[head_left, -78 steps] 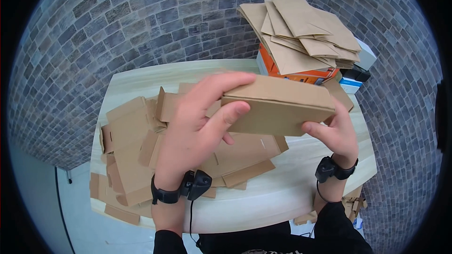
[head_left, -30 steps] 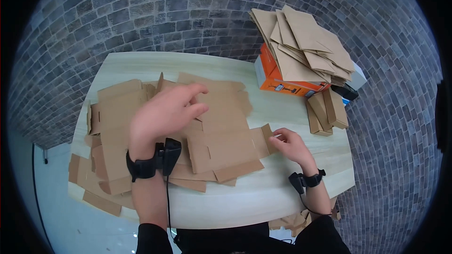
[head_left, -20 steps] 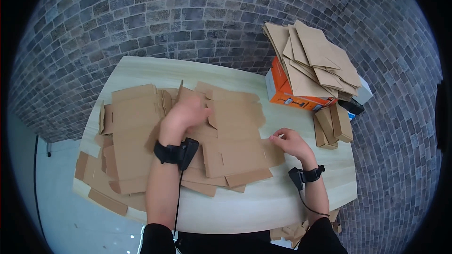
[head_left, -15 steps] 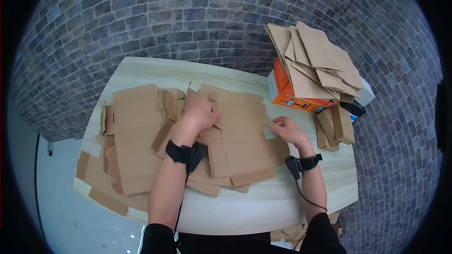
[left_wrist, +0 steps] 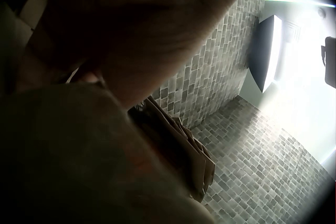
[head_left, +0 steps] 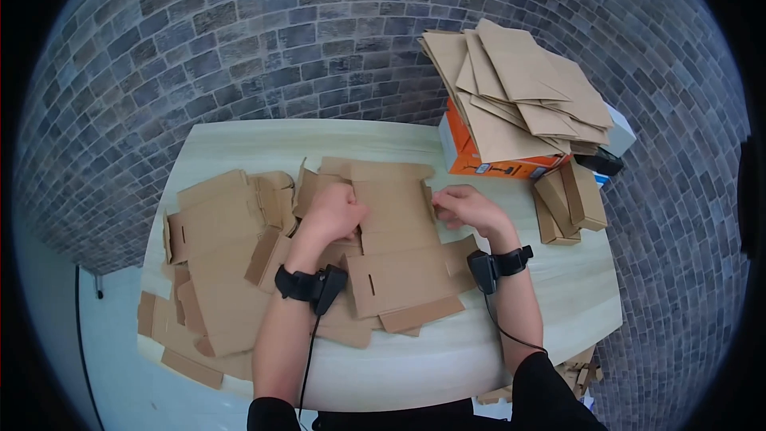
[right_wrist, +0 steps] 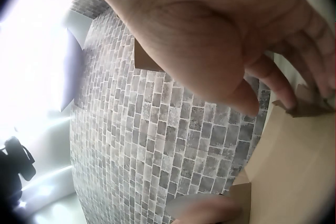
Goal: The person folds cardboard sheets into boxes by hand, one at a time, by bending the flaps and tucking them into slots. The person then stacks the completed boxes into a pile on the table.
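Observation:
In the head view a flat, unfolded cardboard box (head_left: 399,215) lies in front of me, on top of other box blanks. My left hand (head_left: 333,211) is at its left side, fingers curled down at the edge; whether they pinch the cardboard I cannot tell. My right hand (head_left: 471,209) is at the opposite edge, where a side flap (head_left: 428,201) stands partly raised. In the right wrist view the fingertips of the right hand (right_wrist: 210,45) touch that flap (right_wrist: 310,106), and the thumb stays apart from it. The left wrist view is mostly dark around the left hand (left_wrist: 126,29).
More flat box blanks (head_left: 227,271) overlap on the left of the table (head_left: 271,140). Several folded small boxes (head_left: 566,203) stand at the right. Behind them, paper bags (head_left: 519,88) are piled on an orange carton (head_left: 463,152). A brick-patterned wall (head_left: 279,40) rises behind.
The folded box both hands held earliest has left them; small boxes now show at the right. The left hand has come to the flat box's left edge, the right from its lower-right flap to its upper-right edge.

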The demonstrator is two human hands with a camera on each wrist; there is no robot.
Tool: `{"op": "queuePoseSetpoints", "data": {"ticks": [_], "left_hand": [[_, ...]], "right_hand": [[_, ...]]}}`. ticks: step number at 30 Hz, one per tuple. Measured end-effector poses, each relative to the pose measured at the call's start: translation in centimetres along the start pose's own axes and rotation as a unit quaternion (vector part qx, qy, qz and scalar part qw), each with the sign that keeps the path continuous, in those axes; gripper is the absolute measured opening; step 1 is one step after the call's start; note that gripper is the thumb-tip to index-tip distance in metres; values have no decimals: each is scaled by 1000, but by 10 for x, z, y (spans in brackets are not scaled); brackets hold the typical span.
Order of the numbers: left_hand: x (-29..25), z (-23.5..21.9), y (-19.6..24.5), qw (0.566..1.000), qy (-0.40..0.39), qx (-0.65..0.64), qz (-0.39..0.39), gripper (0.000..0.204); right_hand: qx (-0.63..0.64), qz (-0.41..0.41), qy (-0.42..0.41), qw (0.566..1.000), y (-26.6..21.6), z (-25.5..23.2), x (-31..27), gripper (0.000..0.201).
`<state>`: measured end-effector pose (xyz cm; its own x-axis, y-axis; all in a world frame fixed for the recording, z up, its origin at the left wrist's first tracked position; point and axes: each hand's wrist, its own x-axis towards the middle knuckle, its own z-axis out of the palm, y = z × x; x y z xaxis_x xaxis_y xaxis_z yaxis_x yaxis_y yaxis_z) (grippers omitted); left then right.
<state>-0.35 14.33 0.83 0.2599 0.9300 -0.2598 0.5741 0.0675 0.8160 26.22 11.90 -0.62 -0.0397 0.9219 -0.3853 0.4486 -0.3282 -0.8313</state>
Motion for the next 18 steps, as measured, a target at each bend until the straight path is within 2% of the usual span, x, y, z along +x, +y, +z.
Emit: {"op": "queuePoseSetpoints", "data": {"ticks": [2,4,5,6,7,8,10,11,12,13,14,15,16,17,18], "left_hand": [[-1,-5,0,999,27,-18,-2,19],[-2,-14,-2,988,14,-149,43,18],[-5,-19,-1,989,16,-144,44,18],[-12,-25,5,979,9,-191,70,17],[-18,-31,11,966,1,-239,97,18],[-26,-36,17,967,1,-234,99,18],[-40,-45,25,939,34,-305,152,17],[-44,-49,24,928,69,-326,166,16],[-51,-56,25,929,72,-321,168,16],[-61,-65,29,914,111,-341,190,16],[-70,-74,32,896,151,-360,211,16],[-78,-80,33,897,154,-355,213,16],[-86,-85,33,872,193,-369,256,10],[-94,-88,34,844,231,-382,298,6],[-103,-89,40,844,232,-378,301,6]], "right_hand": [[9,-14,6,1000,2,-5,1,36],[18,-32,9,999,1,-6,0,36],[67,-46,34,996,-1,-6,-3,36],[117,-60,60,990,-4,-7,-7,37],[121,-63,61,989,-8,-7,-11,37],[153,-65,64,984,-13,-7,-15,37],[191,-72,68,977,-18,-6,-23,37],[126,-117,101,980,-18,-3,-27,35],[61,-161,132,976,-19,0,-33,33],[65,-165,130,975,-25,3,-44,33],[-35,-211,172,962,-34,6,-60,31],[-135,-254,212,934,-43,9,-77,29],[-130,-258,212,934,-54,11,-96,29],[-105,-255,121,954,-65,14,-115,27],[-81,-250,30,964,-72,17,-128,25]]}}
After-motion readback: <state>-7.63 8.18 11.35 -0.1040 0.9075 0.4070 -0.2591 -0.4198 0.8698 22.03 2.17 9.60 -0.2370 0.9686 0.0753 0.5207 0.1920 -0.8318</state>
